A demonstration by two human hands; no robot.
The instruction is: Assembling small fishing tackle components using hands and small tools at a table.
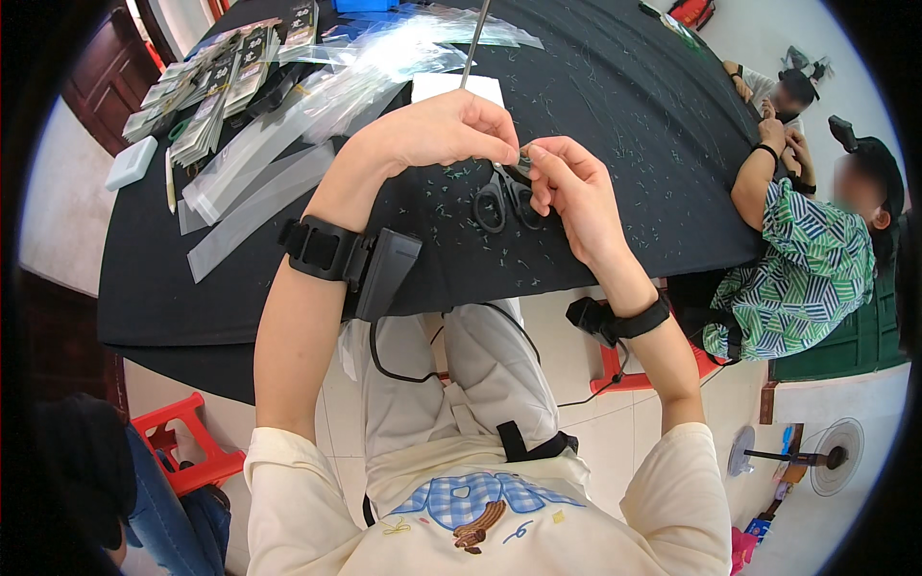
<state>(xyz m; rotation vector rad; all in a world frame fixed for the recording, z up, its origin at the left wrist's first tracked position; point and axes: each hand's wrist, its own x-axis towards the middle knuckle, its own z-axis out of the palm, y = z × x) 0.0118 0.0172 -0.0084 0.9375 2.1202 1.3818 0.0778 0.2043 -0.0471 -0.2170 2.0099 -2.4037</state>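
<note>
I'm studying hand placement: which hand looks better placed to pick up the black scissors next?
Probably the right hand: its fingers appear beside the handle end of the scissors; the left hand is nearer the blade end. Both hands' fingers meet at a small item, though.

The head-worn fisheye looks down from nearby onto both hands [451, 128] [582, 197].

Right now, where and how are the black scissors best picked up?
Probably by the finger loops of the black scissors, coming from the near side of the table: both loops point that way, slightly spread and mostly uncovered, while the left hand and right hand hide the far end.
</note>
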